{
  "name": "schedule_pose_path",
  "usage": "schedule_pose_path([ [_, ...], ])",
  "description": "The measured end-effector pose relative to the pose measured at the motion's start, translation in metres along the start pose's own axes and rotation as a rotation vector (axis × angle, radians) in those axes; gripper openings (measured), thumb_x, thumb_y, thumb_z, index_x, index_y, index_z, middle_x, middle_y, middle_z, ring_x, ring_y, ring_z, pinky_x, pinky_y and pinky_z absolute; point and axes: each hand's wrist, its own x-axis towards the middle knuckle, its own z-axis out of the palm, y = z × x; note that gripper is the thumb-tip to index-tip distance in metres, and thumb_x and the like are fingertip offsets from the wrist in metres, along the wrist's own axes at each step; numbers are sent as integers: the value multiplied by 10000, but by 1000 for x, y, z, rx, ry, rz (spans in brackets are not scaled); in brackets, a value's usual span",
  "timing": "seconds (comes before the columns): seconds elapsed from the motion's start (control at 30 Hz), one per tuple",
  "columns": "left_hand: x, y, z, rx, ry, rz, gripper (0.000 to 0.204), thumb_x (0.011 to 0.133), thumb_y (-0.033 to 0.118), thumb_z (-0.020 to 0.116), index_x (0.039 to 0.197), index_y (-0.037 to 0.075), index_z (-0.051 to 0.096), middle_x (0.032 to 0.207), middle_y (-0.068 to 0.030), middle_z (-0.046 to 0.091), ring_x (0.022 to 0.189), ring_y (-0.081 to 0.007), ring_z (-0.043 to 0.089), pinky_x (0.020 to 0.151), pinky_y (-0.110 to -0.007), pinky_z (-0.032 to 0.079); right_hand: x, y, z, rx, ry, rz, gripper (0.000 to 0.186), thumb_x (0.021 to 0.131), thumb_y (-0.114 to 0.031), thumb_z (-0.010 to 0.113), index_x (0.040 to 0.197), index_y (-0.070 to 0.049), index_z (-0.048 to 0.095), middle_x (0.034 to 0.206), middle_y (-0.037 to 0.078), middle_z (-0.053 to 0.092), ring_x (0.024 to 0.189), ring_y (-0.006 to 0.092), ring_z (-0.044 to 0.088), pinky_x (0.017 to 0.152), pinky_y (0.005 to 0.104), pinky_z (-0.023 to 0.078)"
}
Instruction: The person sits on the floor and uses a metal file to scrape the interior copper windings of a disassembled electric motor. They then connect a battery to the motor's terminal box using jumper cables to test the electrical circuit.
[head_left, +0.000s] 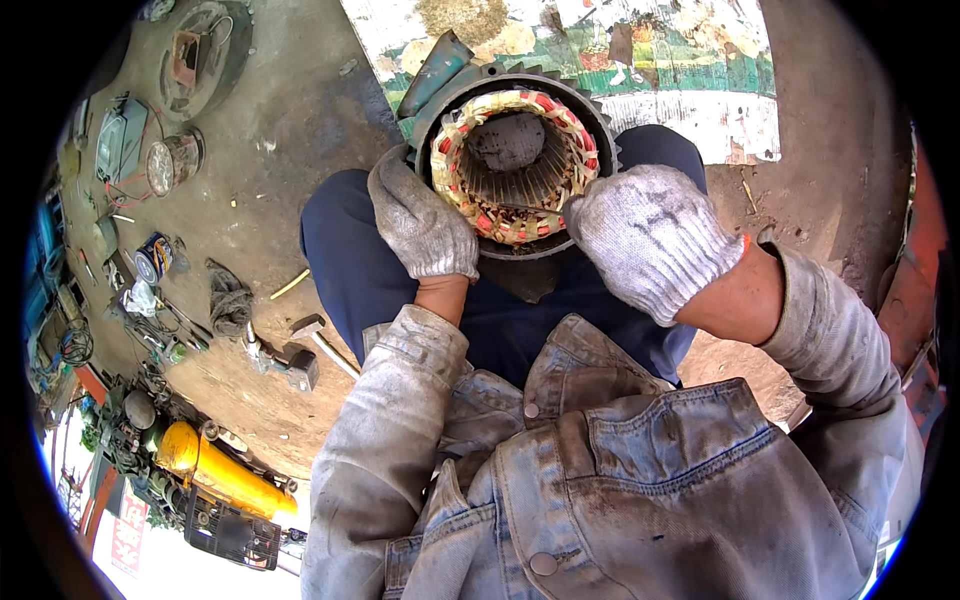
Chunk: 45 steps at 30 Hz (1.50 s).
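Note:
A round ribbed motor housing (438, 110) sits between my knees, with a ring of cream and red tied windings (575, 135) round its dark slotted bore. My gloved left hand (420, 215) curves round the housing's left side and holds it. My gloved right hand (650, 235) is closed at the right of the windings, holding a thin rod-like tool (540, 209) that lies across the lower part of the ring; its far end is hard to make out.
Painted cardboard (680, 100) lies beyond the housing. On the floor to the left are a hammer (335, 355), a power tool (300, 365), a dark rag (230, 300), cans (155, 258) and a metal box (120, 140). A yellow cylinder (225, 475) lies farther back. Red metal (915, 230) edges the right.

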Motion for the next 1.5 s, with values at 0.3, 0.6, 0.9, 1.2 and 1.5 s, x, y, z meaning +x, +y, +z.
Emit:
schedule_pose_path([
  [0.3, 3, -9, -3, 35, -35, 73, 434, 1133, 345, 418, 1154, -47, 603, 1093, -138, 693, 934, -203, 674, 876, -340, 550, 4, 0, 69, 187, 845, -283, 145, 826, -84, 621, 931, 1, 671, 789, 192, 669, 769, 383, 698, 715, 469, 571],
  [0.6, 14, -22, -10, 19, -79, 92, 421, 1126, 337, 417, 1213, -37, 588, 1122, -160, 679, 1012, -246, 679, 920, -364, 543, 6, -22, 80, 134, 782, -95, 237, 848, -149, 626, 1009, -5, 726, 957, 209, 723, 873, 350, 729, 759, 469, 592],
  [0.9, 10, 2, 4, -103, -60, -30, 418, 1125, 345, 417, 1184, -27, 599, 1103, -143, 687, 991, -233, 683, 899, -360, 546, 18, -42, 88, 325, 875, 24, 139, 863, -115, 614, 925, -20, 694, 816, 188, 705, 778, 372, 720, 697, 476, 580],
  [1.2, 15, -11, -5, -88, -87, 71, 348, 1129, 289, 388, 1199, -7, 558, 1114, -145, 661, 951, -251, 676, 872, -353, 557, 31, -73, 76, 555, 717, 310, 140, 819, -121, 660, 902, -30, 727, 842, 202, 736, 798, 372, 743, 716, 469, 604],
  [1.5, 34, -40, -5, 67, -149, 153, 288, 1117, 252, 405, 1226, 5, 504, 1177, -148, 635, 1023, -272, 678, 914, -368, 566, 51, -82, 82, 744, 786, 413, 170, 850, -177, 673, 906, -33, 744, 884, 243, 730, 865, 413, 725, 776, 504, 591],
])
